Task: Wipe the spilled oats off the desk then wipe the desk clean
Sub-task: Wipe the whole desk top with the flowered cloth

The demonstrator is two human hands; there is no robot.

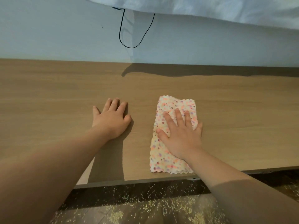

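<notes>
A folded white cloth with pink, orange and purple speckles (168, 157) lies flat on the wooden desk (64, 94), right of centre near the front edge. My right hand (181, 133) presses down on it with straight, spread fingers. My left hand (113, 118) rests flat on the bare desk to the cloth's left, fingers relaxed, holding nothing. Spilled oats (145, 206) are scattered over the dark floor below the desk's front edge. One tiny fleck shows on the desktop between my hands.
A pale wall (48, 33) rises behind the desk, with a thin black cable (123, 39) looping down it. A light blue fabric (210, 8) hangs across the top right and casts a shadow on the desk's back edge.
</notes>
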